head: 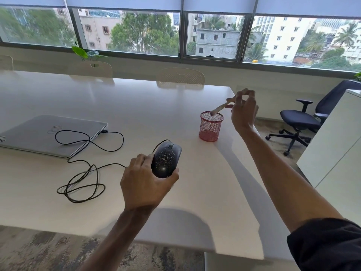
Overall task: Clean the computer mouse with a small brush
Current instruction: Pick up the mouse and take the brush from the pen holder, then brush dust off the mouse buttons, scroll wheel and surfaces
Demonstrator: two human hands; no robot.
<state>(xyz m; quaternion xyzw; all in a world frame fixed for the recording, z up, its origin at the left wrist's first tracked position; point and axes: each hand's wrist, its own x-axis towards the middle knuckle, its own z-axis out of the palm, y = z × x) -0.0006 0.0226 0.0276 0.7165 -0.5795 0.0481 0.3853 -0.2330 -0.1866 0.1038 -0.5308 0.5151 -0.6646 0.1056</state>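
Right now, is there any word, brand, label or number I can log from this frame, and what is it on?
No text reads clearly.
Laptop lid: a round logo, too blurred to read.
Laptop's left edge: a small sticker, cut off, unreadable.
Mouse in the left hand: only pale specks, no lettering.
Brush in the right hand and the red mesh cup: no marking shows.

The white table (pixel 195 202) carries a closed laptop (pixel 48 133), a coiled cable (pixel 84 184) and a red mesh cup (pixel 210 127).

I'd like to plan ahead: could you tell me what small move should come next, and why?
Probably carry the brush across to the mouse: the right hand pinches it at the red mesh cup, while the left hand grips the mouse, its top speckled with debris.
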